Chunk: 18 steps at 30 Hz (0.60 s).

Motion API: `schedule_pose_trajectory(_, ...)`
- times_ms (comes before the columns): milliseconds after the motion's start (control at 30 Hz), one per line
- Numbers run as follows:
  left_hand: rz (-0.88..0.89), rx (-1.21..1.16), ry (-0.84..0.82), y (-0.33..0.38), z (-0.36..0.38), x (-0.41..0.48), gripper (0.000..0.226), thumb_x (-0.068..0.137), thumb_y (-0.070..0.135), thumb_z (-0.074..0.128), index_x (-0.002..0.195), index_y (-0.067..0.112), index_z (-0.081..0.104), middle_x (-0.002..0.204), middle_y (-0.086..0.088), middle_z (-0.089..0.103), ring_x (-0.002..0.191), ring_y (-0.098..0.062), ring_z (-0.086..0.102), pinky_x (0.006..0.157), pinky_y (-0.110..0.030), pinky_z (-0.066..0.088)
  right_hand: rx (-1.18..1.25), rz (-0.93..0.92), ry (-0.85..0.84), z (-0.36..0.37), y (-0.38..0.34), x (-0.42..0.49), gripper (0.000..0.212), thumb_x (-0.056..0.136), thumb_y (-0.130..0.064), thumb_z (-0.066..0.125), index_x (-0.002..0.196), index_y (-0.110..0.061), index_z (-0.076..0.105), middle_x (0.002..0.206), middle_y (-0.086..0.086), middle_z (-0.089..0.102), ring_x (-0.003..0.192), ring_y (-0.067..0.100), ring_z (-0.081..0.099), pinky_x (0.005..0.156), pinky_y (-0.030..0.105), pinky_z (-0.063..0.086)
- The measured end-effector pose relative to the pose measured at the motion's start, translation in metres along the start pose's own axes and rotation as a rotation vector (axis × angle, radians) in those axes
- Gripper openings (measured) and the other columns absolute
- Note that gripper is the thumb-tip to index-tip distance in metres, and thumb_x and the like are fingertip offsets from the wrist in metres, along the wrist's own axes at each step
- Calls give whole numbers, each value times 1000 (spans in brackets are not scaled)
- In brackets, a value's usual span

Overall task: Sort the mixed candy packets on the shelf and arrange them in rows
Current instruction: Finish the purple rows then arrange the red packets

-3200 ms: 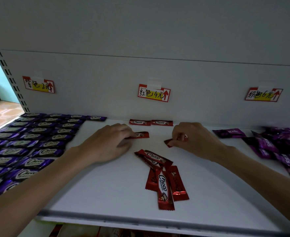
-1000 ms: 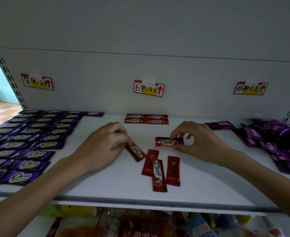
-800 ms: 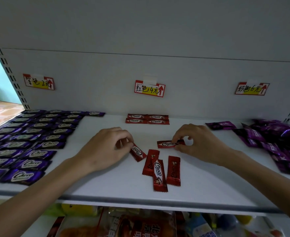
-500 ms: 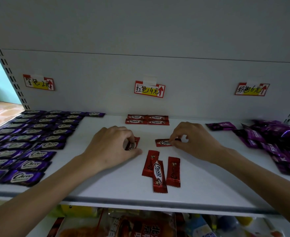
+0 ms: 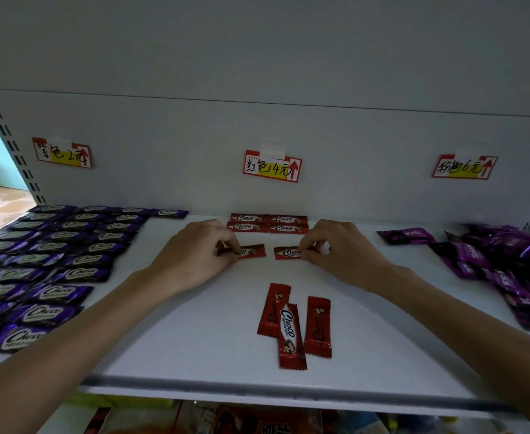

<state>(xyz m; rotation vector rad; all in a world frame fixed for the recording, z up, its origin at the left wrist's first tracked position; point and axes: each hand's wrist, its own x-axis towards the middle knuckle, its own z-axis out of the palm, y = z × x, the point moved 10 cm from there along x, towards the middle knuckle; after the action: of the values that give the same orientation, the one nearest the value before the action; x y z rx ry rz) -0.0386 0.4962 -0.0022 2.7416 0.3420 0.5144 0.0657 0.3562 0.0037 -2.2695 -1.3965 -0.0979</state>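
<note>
Two light, slick wrappers by my reckoning, best pinched at an end: below-left of the red price label (image 5: 272, 166) my left grip (image 5: 191, 258), palm down, pinches the left packet (image 5: 252, 251) flat on the shelf (image 5: 194, 333); below-right of it my right grip (image 5: 345, 255) pinches the right packet (image 5: 285, 252).

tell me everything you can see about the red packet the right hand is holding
The red packet is a glossy, foil-like wrapper with white "Choco" lettering on a dark band. It lies flat and crosswise on the shelf, face up, just in front of the four placed red packets. The right hand pinches its right end. Its left end is free, clear of the other red packet held by the left hand.
</note>
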Motion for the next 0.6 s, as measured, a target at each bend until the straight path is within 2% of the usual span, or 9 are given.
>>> schedule_pose_trajectory(233, 3, 49, -26, -5, 4, 11, 12, 87, 25, 63, 97, 27, 69, 100, 5, 63, 92, -14, 57, 80, -37, 49, 3, -2, 17, 4, 1, 13, 11, 87, -19, 62, 91, -17, 72, 86, -10, 52, 80, 9, 53, 74, 25, 46)
schedule_pose_trajectory(367, 6, 60, -34, -7, 6, 19, 14, 87, 23, 63, 100, 26, 69, 104, 4, 64, 94, -14, 58, 82, -39, 50, 13, 0, 30, 7, 2, 20, 11, 87, -19, 63, 91, -17, 72, 88, -8, 55, 82, 9, 55, 77, 29, 49)
schedule_pose_trajectory(600, 38, 80, -28, -6, 9, 31, 16, 88, 24, 62, 102, 24, 69, 103, 2, 63, 93, -17, 58, 79, -35, 49, 7, 37, 32, 8, 11, 27, 11, 87, -20, 62, 90, -18, 72, 94, -2, 61, 84, 13, 56, 79, 36, 51)
